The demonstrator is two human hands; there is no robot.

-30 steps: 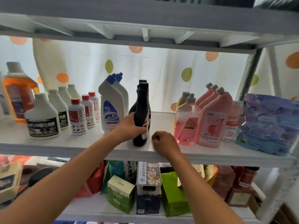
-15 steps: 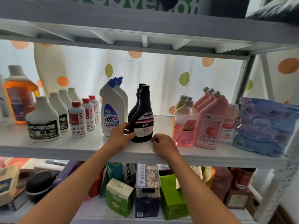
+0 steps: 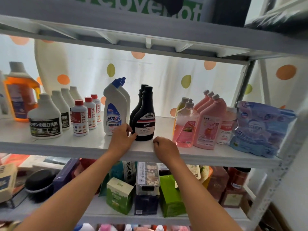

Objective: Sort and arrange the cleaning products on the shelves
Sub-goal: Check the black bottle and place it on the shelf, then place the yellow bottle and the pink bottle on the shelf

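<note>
The middle white shelf holds cleaning products in rows. A black "Sam" bottle stands upright near the shelf's front, label forward, with a second black bottle right behind it. My left hand is at the front bottle's lower left, its thumb and fingertips pinching the base. My right hand rests as a loose fist on the shelf's front edge just right of the bottle, holding nothing. Left of the black bottles stand two white bottles with blue caps.
Further left are red-capped "STAIN" bottles, white bottles with black labels and an orange jug. To the right stand a pink pump bottle, pink bottles and a blue pouch. Boxes crowd the lower shelf.
The front black bottle was turned so its label faces me and now stands on the shelf. My left hand slid from its middle down to its base. My right hand stayed put.
</note>
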